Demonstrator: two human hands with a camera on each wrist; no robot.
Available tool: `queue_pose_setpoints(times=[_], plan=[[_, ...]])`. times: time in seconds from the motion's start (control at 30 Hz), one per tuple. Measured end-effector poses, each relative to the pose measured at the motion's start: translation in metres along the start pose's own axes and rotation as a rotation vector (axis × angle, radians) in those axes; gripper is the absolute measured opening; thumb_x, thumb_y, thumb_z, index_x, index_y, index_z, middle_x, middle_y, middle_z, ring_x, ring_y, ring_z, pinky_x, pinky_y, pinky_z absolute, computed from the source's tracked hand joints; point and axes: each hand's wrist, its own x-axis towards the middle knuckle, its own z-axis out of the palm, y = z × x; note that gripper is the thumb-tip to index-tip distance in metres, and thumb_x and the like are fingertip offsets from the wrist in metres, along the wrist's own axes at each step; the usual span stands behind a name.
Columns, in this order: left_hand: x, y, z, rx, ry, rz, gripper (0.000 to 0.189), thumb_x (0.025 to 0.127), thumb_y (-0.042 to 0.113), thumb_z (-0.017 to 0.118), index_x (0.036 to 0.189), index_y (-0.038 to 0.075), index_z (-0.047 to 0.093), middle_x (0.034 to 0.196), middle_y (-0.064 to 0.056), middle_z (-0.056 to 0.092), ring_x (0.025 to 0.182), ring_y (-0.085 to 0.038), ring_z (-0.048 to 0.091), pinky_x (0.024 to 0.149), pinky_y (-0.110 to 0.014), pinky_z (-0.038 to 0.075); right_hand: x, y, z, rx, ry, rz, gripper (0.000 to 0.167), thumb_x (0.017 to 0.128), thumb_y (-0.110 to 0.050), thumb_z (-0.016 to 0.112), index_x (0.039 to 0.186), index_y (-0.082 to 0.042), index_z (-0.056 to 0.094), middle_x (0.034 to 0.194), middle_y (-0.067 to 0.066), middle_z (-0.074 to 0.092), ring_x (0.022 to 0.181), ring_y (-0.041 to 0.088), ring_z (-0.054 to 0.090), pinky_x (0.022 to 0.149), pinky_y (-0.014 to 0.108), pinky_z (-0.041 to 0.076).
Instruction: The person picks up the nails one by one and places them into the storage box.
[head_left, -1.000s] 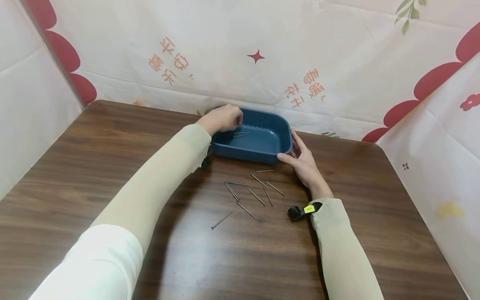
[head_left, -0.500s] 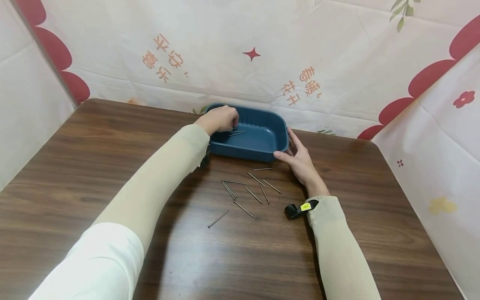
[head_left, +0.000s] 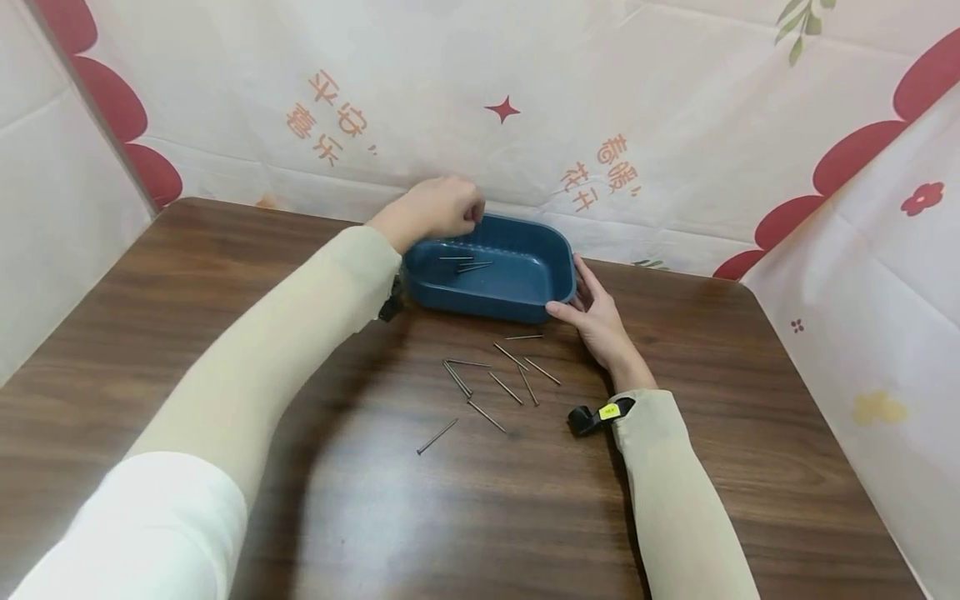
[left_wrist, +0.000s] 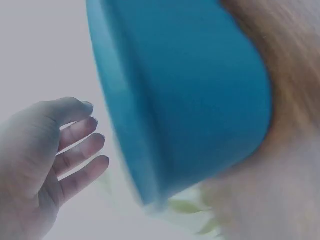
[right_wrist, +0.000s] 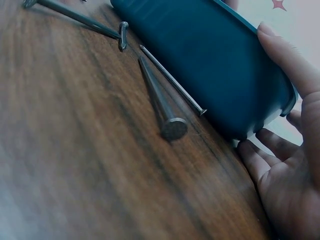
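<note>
A blue plastic tub (head_left: 480, 305) stands at the back of the table with a few nails (head_left: 476, 266) lying inside, toward its left half. My left hand (head_left: 442, 207) hovers over the tub's back left rim. In the left wrist view its fingers (left_wrist: 80, 155) are loosely bent, hold nothing, and are apart from the tub. My right hand (head_left: 603, 329) grips the tub's right end. Its thumb (right_wrist: 287, 55) lies on the rim, and the other fingers are against the outer wall. Several loose nails (head_left: 506, 388) are scattered on the table in front of the tub.
The wooden table (head_left: 225, 275) reaches back to a printed cloth (head_left: 420, 100), close behind the tub. One nail (head_left: 437, 436) lies nearer the front than the others. A black wrist strap (head_left: 592, 418) sits at my right cuff.
My left hand has risen out of the tub and moved back to above its rim. A nail that it covered now shows inside. My right hand keeps its grip on the tub.
</note>
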Motion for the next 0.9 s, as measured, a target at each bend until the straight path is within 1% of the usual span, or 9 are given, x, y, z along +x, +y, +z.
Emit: queue_pose_setpoints(times=[0.1, 0.2, 0.27, 0.33, 0.43, 0.53, 0.67, 0.73, 0.9], plan=[[-0.013, 0.008, -0.013, 0.036, 0.038, 0.032, 0.023, 0.1, 0.017, 0.055, 0.111, 0.007, 0.072, 0.11, -0.01, 0.072, 0.097, -0.024, 0.064, 0.094, -0.042, 0.054, 0.001, 0.0, 0.0, 0.0, -0.004, -0.003, 0.088, 0.097, -0.016, 0.067, 0.162, -0.037, 0.011, 0.169, 0.007, 0.02, 0.157, 0.027, 0.023, 0.123, 0.047, 0.029], [-0.033, 0.017, -0.018, 0.072, 0.09, 0.041, 0.021, 0.099, 0.021, 0.058, 0.107, 0.008, 0.072, 0.105, -0.008, 0.072, 0.093, -0.023, 0.063, 0.088, -0.041, 0.055, 0.002, 0.0, 0.0, 0.003, -0.004, -0.013, 0.088, 0.096, -0.016, 0.067, 0.162, -0.035, 0.011, 0.169, 0.009, 0.022, 0.157, 0.028, 0.023, 0.122, 0.046, 0.029], [-0.047, 0.025, -0.019, 0.084, 0.139, 0.021, 0.021, 0.099, 0.023, 0.059, 0.106, 0.009, 0.072, 0.101, -0.008, 0.072, 0.088, -0.022, 0.063, 0.082, -0.04, 0.055, 0.002, 0.001, -0.001, 0.008, 0.001, -0.017, 0.088, 0.096, -0.014, 0.067, 0.163, -0.034, 0.012, 0.168, 0.01, 0.023, 0.156, 0.028, 0.024, 0.122, 0.046, 0.029], [-0.062, 0.034, -0.017, 0.075, 0.186, -0.013, 0.021, 0.099, 0.026, 0.06, 0.105, 0.01, 0.073, 0.095, -0.006, 0.071, 0.082, -0.022, 0.062, 0.073, -0.039, 0.053, 0.002, 0.001, -0.001, 0.004, 0.005, -0.018, 0.089, 0.096, -0.014, 0.067, 0.163, -0.032, 0.011, 0.168, 0.011, 0.023, 0.156, 0.029, 0.024, 0.123, 0.046, 0.029], [-0.084, 0.045, -0.012, 0.052, 0.219, -0.059, 0.023, 0.099, 0.03, 0.061, 0.106, 0.012, 0.074, 0.088, -0.005, 0.069, 0.076, -0.02, 0.06, 0.064, -0.036, 0.047, 0.001, 0.002, -0.002, 0.007, 0.011, -0.017, 0.089, 0.096, -0.013, 0.068, 0.163, -0.031, 0.012, 0.167, 0.012, 0.024, 0.156, 0.03, 0.024, 0.124, 0.046, 0.027], [-0.103, 0.055, -0.005, 0.01, 0.207, -0.076, 0.023, 0.097, 0.03, 0.062, 0.107, 0.013, 0.073, 0.086, -0.003, 0.066, 0.074, -0.02, 0.058, 0.061, -0.035, 0.044, 0.001, 0.003, -0.002, 0.013, 0.014, -0.019, 0.09, 0.095, -0.013, 0.068, 0.163, -0.031, 0.012, 0.167, 0.012, 0.025, 0.156, 0.03, 0.025, 0.125, 0.047, 0.026], [-0.125, 0.064, 0.007, -0.059, 0.174, -0.09, 0.017, 0.093, 0.024, 0.063, 0.103, 0.014, 0.073, 0.085, -0.001, 0.065, 0.074, -0.018, 0.058, 0.062, -0.035, 0.046, 0.002, 0.003, -0.002, 0.014, 0.009, -0.016, 0.089, 0.095, -0.014, 0.068, 0.163, -0.033, 0.013, 0.167, 0.011, 0.025, 0.156, 0.029, 0.024, 0.125, 0.048, 0.026], [-0.133, 0.067, 0.013, -0.096, 0.156, -0.099, 0.016, 0.09, 0.02, 0.062, 0.101, 0.014, 0.073, 0.084, -0.001, 0.065, 0.074, -0.017, 0.059, 0.063, -0.036, 0.048, 0.001, 0.002, -0.001, 0.012, 0.006, -0.014, 0.09, 0.095, -0.014, 0.068, 0.163, -0.034, 0.012, 0.168, 0.01, 0.023, 0.156, 0.029, 0.023, 0.125, 0.048, 0.025], [-0.146, 0.073, 0.031, -0.173, 0.108, -0.12, 0.016, 0.087, 0.02, 0.063, 0.099, 0.015, 0.073, 0.084, 0.002, 0.067, 0.077, -0.015, 0.061, 0.068, -0.036, 0.051, 0.0, 0.001, -0.001, 0.009, 0.0, -0.01, 0.089, 0.096, -0.014, 0.068, 0.162, -0.034, 0.011, 0.169, 0.01, 0.021, 0.157, 0.03, 0.022, 0.125, 0.049, 0.025]])
